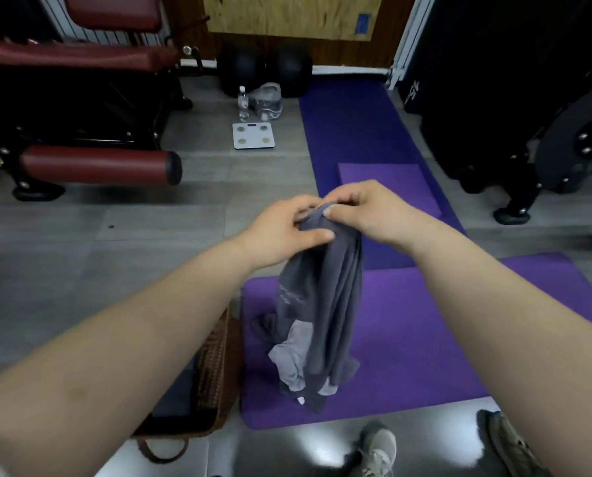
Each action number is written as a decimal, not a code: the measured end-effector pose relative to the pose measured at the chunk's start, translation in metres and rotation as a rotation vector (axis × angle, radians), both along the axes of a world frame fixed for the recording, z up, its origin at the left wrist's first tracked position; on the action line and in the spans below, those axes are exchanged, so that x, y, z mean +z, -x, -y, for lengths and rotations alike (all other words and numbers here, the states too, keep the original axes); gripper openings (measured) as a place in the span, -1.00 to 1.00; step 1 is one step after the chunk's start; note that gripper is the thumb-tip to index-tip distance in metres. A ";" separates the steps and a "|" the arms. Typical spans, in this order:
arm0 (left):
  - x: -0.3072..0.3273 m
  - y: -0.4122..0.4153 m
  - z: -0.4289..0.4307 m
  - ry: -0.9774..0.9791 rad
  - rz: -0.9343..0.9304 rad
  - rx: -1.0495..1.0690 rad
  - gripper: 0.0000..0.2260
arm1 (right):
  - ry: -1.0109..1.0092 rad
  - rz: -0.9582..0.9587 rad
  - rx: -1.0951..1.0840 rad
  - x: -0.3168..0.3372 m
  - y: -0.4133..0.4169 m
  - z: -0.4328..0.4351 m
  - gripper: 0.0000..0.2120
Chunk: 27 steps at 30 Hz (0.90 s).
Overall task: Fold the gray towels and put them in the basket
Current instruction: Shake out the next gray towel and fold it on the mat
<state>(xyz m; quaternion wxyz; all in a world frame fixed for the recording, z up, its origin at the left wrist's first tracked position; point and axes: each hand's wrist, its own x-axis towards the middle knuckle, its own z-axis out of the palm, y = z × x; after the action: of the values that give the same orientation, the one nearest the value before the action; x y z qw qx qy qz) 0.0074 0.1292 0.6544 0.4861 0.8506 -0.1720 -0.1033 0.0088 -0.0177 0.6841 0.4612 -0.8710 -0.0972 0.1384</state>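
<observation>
Both hands pinch the top edge of gray towel [325,287]: left hand [281,232], right hand [367,210]. Soft cloth hangs in vertical folds above purple mat [408,339]; woven basket [215,366] sits left.

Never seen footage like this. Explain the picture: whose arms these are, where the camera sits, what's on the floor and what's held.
No machine here: these are a person's bare arms, filmed by one wide-angle camera worn on their head, looking forward and down. The left hand and right hand both pinch the top of a dark gray towel, which hangs bunched, not yet folded. Under it a purple mat lies on the floor, with more gray cloth on it. A woven basket stands at lower left, partly hidden by the left forearm. The person's shoes show at the bottom.
</observation>
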 end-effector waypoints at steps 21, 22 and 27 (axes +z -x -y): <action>0.012 0.014 0.107 -0.045 -0.015 0.605 -0.85 | 0.386 -0.137 0.174 -0.099 -0.050 0.223 -0.71; 0.008 0.016 0.101 -0.080 -0.019 0.649 -0.90 | 0.349 -0.118 0.179 -0.092 -0.052 0.224 -0.74; -0.008 0.015 0.079 -0.312 -0.069 0.831 -0.78 | 0.168 -0.160 0.160 -0.049 -0.067 0.225 -0.84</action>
<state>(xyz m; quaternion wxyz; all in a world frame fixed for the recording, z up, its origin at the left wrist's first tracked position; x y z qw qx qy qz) -0.0074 0.0506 0.6459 0.3577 0.9067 0.2182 0.0478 0.0755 -0.2431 0.6351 0.3805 -0.8821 -0.1174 0.2516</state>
